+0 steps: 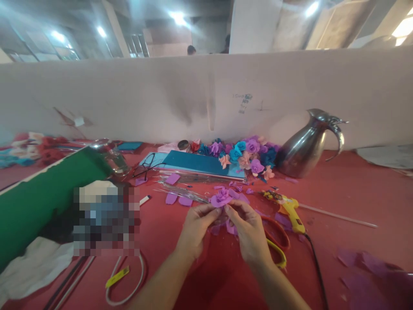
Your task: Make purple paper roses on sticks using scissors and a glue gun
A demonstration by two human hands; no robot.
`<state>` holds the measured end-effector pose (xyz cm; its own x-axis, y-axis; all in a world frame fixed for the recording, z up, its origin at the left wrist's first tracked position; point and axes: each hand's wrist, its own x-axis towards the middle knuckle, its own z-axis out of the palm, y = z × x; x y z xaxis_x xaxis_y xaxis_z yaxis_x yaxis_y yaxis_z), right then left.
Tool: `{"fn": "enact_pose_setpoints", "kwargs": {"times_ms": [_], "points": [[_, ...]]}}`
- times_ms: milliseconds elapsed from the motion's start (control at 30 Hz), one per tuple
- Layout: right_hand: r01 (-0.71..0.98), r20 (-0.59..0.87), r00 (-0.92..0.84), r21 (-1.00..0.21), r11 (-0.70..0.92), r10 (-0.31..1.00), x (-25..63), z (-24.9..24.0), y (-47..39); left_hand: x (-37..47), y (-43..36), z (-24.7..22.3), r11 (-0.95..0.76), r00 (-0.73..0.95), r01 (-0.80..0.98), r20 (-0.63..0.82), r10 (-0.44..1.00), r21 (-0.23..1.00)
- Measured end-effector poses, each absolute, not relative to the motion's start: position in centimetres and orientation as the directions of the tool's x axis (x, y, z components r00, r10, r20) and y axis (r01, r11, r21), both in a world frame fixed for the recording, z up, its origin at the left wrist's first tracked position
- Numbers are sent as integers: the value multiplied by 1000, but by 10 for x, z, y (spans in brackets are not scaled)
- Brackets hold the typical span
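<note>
1. Left hand (195,226) and right hand (250,226) pinch the purple paper rose (222,198) between them.
2. Yellow glue gun (293,212) lies right of the right hand; scissors (284,259) just beside it.

Ceiling lights (178,18) flaring; soft shadows on partition (290,86); lower right blurred; left patch pixelated.

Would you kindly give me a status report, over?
Left hand and right hand pinching purple flower. Scissor handles close by right hand. Glue gun farther right.
</note>
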<state>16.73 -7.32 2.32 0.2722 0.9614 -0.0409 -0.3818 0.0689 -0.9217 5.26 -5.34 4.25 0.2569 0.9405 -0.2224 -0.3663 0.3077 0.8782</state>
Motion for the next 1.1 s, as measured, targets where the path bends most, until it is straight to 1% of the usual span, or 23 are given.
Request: {"fn": "enact_pose_setpoints", "kwargs": {"times_ms": [167, 267, 367, 433, 500, 600, 700, 800, 867, 967, 1033, 1100], "points": [[-271, 60, 271, -953, 136, 961, 168, 19, -74, 53, -52, 44, 215, 217, -322, -149, 965, 922], [-253, 91, 262, -954, 159, 961, 166, 19, -76, 51, -49, 39, 137, 169, -299, -89, 982, 944], [-249, 136, 298, -944, 214, 945, 164, 19, -78, 50, -48, 33, 99, 128, -318, -61, 990, 943], [-218, 165, 294, -947, 234, 942, 163, 19, -79, 50, -50, 31, 84, 107, -341, -50, 993, 936], [-144, 177, 261, -965, 220, 949, 163, 19, -79, 50, -51, 31, 74, 93, -356, -44, 995, 932], [20, 180, 241, -983, 180, 954, 162, 17, -78, 52, -52, 31, 75, 87, -370, -46, 995, 926], [197, 208, 265, -967, 158, 941, 162, 12, -77, 55, -53, 27, 77, 70, -375, -55, 996, 924], [291, 257, 291, -941, 170, 922, 162, 5, -76, 55, -53, 22, 43, 33, -339, -33, 999, 940], [313, 286, 305, -931, 189, 908, 163, 1, -75, 53, -52, 21, -6, -10, -276, 3, 1000, 961], [324, 302, 300, -924, 201, 905, 164, 0, -75, 48, -47, 24, -118, -111, -184, 99, 989, 976], [300, 259, 297, -939, 168, 919, 164, 3, -76, 45, -44, 25, -175, -157, -162, 150, 976, 971], [222, 196, 286, -966, 134, 938, 163, 7, -78, 43, -40, 24, -200, -173, -163, 172, 970, 966]]}}
